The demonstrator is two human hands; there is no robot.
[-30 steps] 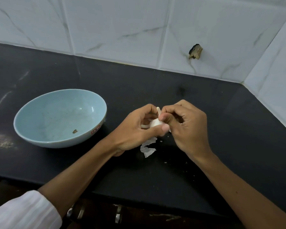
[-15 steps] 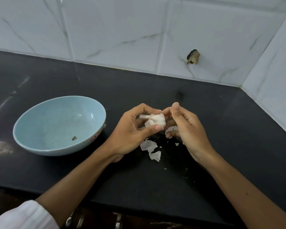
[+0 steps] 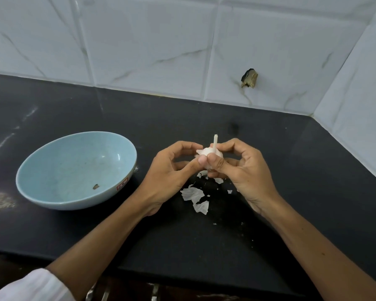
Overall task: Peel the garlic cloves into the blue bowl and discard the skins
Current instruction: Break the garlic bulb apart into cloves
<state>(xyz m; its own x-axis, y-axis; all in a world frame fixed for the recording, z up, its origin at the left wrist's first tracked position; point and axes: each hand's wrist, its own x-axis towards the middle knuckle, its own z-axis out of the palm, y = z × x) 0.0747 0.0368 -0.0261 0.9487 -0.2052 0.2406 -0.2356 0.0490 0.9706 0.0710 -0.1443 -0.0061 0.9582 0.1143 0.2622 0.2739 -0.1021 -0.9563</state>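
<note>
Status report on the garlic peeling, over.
Left hand and right hand both gripping the garlic bulb, stem up. Blue bowl holds no cloves, only a brown fleck. Torn skins lying on the counter under the hands. Nothing in the way.

Left hand (image 3: 169,177) and right hand (image 3: 244,172) together, fingers curled, thumbs adjacent

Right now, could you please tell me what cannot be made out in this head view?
All in the head view:
- The garlic: its lower half is hidden by the thumbs of the left hand and right hand, so the clove count is unclear.
- The speck in the bowl: too small to identify.
- The label on the bowl's side: too small to read.
- The sleeve: cut off by the bottom edge.
</note>
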